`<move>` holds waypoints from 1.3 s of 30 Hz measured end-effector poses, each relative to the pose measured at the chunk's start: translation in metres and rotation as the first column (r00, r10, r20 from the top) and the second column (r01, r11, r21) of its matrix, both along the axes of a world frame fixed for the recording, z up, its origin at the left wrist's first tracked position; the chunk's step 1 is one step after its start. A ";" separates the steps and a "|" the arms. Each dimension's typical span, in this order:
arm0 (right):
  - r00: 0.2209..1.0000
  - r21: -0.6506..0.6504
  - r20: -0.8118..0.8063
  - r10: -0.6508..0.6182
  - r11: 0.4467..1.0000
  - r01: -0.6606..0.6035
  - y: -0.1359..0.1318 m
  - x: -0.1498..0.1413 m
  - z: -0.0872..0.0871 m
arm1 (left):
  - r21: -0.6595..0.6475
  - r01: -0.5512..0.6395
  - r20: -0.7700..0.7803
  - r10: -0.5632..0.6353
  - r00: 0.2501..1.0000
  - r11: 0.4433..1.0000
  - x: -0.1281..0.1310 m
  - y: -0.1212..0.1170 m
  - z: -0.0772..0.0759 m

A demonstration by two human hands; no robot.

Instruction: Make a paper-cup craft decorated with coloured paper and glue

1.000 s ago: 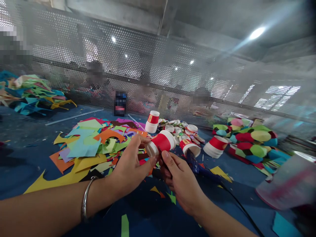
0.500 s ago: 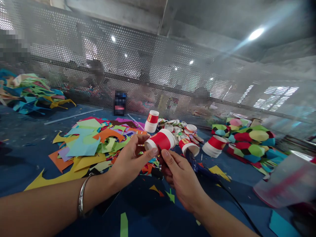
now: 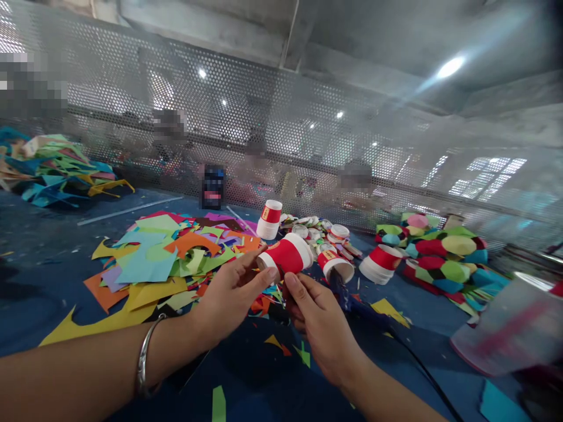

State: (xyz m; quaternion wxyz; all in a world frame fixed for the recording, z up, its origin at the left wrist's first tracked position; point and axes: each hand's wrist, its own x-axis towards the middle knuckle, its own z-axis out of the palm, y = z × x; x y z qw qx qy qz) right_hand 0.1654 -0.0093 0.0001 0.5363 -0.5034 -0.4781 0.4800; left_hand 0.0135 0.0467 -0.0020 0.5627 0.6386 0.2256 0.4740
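Near the front edge of a blue surface point(image 3: 246, 381), a green paper strip point(image 3: 219, 404) lies below two bare hands. The left hand point(image 3: 229, 296), wrist ringed by a silver bracelet point(image 3: 143, 360), pinches one end of a red-and-white cup point(image 3: 288, 255) between thumb and fingers, tipping it sideways, probably to bring its red side within reach. The right hand point(image 3: 323, 319) is curled beneath the cup, thumb pressed to forefinger (whether anything sits between them is hidden). To their right, a corded tool point(image 3: 349, 302) rests its tip at the mouth of a toppled cup point(image 3: 331, 261), perhaps to keep it off the surface. A translucent container point(image 3: 505, 331) stands by the right edge; toward the left, paper offcuts point(image 3: 149, 258) spread loosely, seemingly within easy reach. Farther back, another cup point(image 3: 269, 220) stands upright beside piled discs point(image 3: 312, 228). At the far edge, a dark device point(image 3: 213, 187) stands before a perforated panel point(image 3: 264, 111), apparently leaning there for support.
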 end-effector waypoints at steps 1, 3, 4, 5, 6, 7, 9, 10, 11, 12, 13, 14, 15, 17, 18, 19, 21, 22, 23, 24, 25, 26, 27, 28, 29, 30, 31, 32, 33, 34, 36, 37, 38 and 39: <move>1.000 0.002 0.007 0.000 1.000 0.000 0.000 0.000 0.000 | 0.010 0.001 0.004 -0.001 1.000 1.000 0.000 0.000 0.000; 1.000 0.006 0.021 -0.005 1.000 0.005 0.000 0.000 0.000 | 0.025 -0.007 -0.001 0.007 1.000 1.000 0.000 0.000 0.000; 1.000 0.008 0.027 -0.007 1.000 0.007 -0.001 0.000 0.000 | 0.030 -0.014 -0.005 0.014 1.000 0.999 0.000 0.000 0.001; 0.999 0.012 0.031 -0.009 1.000 0.009 -0.001 0.001 0.001 | 0.032 -0.020 -0.008 0.020 1.000 0.999 0.000 0.000 0.001; 0.999 0.015 0.031 -0.010 1.000 0.010 -0.001 0.001 0.001 | 0.029 -0.021 -0.008 0.021 1.000 0.999 -0.001 0.000 0.001; 0.999 0.018 0.032 -0.010 1.000 0.010 -0.002 0.001 0.002 | 0.022 -0.016 -0.001 0.016 1.000 1.000 -0.001 0.000 0.002; 0.999 0.028 0.038 -0.012 1.000 0.011 -0.002 0.001 0.003 | 0.005 0.005 0.026 -0.005 1.000 1.000 -0.001 0.001 0.002; 0.999 0.032 0.043 -0.012 0.999 0.010 -0.002 0.001 0.004 | -0.002 0.016 0.037 -0.016 0.999 1.000 -0.001 0.001 0.003; 0.999 0.036 0.049 -0.011 0.999 0.009 -0.002 0.001 0.004 | -0.007 0.022 0.045 -0.022 0.999 1.000 -0.002 0.002 0.003; 0.998 0.042 0.055 -0.010 0.999 0.008 -0.002 0.001 0.004 | -0.008 0.026 0.046 -0.025 0.999 1.000 -0.001 0.003 0.003; 0.998 0.048 0.059 -0.007 0.999 0.004 -0.002 0.000 0.004 | -0.007 0.027 0.045 -0.027 0.999 1.000 -0.001 0.004 0.004; 0.998 0.054 0.061 -0.004 0.999 0.001 -0.002 0.000 0.003 | -0.005 0.026 0.046 -0.026 0.999 1.000 -0.001 0.005 0.004; 0.998 0.059 0.062 -0.001 0.998 -0.002 -0.001 0.000 0.003 | 0.001 0.022 0.048 -0.022 0.999 1.000 -0.001 0.006 0.004; 0.998 0.067 0.062 0.000 0.998 -0.004 -0.001 0.000 0.002 | 0.028 0.008 0.050 -0.009 0.999 1.000 -0.001 0.006 0.003; 0.998 0.070 0.061 0.000 0.998 -0.005 -0.001 0.000 0.001 | 0.048 0.002 0.045 -0.004 0.999 0.999 0.000 0.006 0.002; 0.998 0.072 0.061 0.002 0.997 -0.006 -0.001 0.000 0.001 | 0.070 -0.001 0.036 -0.002 0.999 0.998 0.000 0.005 0.002; 0.998 0.079 0.061 0.001 0.997 -0.006 -0.002 0.001 0.000 | 0.106 0.005 0.018 -0.007 1.000 0.994 0.000 0.002 0.001; 0.998 0.086 0.064 -0.003 0.996 -0.003 -0.002 0.001 -0.001 | 0.114 0.004 0.012 -0.005 1.000 0.993 0.000 0.000 0.001; 0.998 0.092 0.069 -0.010 0.996 0.004 -0.002 0.002 -0.002 | 0.115 -0.005 0.004 0.005 1.000 0.993 0.000 -0.001 0.002; 0.997 0.097 0.076 -0.021 0.995 0.013 -0.002 0.002 -0.002 | 0.114 -0.018 -0.009 0.019 1.000 0.993 0.000 -0.003 0.002; 0.996 0.100 0.086 -0.032 0.995 0.024 -0.002 0.003 -0.003 | 0.115 -0.032 -0.026 0.035 0.999 0.993 0.000 -0.004 0.002; 0.995 0.102 0.095 -0.043 0.994 0.033 -0.002 0.003 -0.003 | 0.119 -0.044 -0.044 0.050 0.998 0.992 0.001 -0.004 0.002; 0.993 0.104 0.104 -0.050 0.994 0.039 -0.002 0.003 -0.003 | 0.127 -0.054 -0.062 0.063 0.996 0.990 0.001 -0.004 0.002; 0.992 0.107 0.110 -0.055 0.993 0.043 -0.002 0.003 -0.003 | 0.138 -0.063 -0.074 0.073 0.995 0.989 0.001 -0.004 0.002; 0.992 0.111 0.114 -0.057 0.993 0.044 -0.002 0.002 -0.002 | 0.147 -0.071 -0.080 0.084 0.993 0.987 0.001 -0.004 0.001; 0.992 0.115 0.114 -0.058 0.992 0.045 -0.002 0.002 -0.002 | 0.155 -0.079 -0.083 0.093 0.992 0.985 0.001 -0.003 0.001; 0.992 0.117 0.114 -0.057 0.992 0.044 -0.002 0.001 -0.001 | 0.162 -0.087 -0.086 0.102 0.991 0.983 0.001 -0.003 0.001; 0.992 0.118 0.115 -0.057 0.992 0.043 -0.002 0.001 -0.001 | 0.168 -0.092 -0.089 0.108 0.990 0.982 0.001 -0.003 0.001; 0.992 0.115 0.117 -0.056 0.992 0.043 -0.002 0.001 -0.001 | 0.173 -0.095 -0.096 0.112 0.989 0.980 0.001 -0.003 0.000; 0.991 0.112 0.118 -0.056 0.993 0.043 -0.003 0.001 -0.001 | 0.181 -0.097 -0.102 0.116 0.988 0.979 0.001 -0.003 0.000; 0.991 0.109 0.120 -0.056 0.993 0.043 -0.003 0.001 -0.001 | 0.195 -0.099 -0.116 0.123 0.986 0.976 0.001 -0.004 0.000; 0.991 0.106 0.122 -0.056 0.993 0.043 -0.004 0.001 -0.001 | 0.201 -0.101 -0.123 0.127 0.984 0.974 0.000 -0.004 0.000; 0.991 0.105 0.125 -0.056 0.994 0.043 -0.004 0.001 -0.001 | 0.206 -0.104 -0.132 0.133 0.982 0.973 0.000 -0.004 0.000; 0.990 0.104 0.127 -0.056 0.994 0.043 -0.005 0.001 -0.001 | 0.214 -0.110 -0.141 0.142 0.980 0.971 0.000 -0.004 0.001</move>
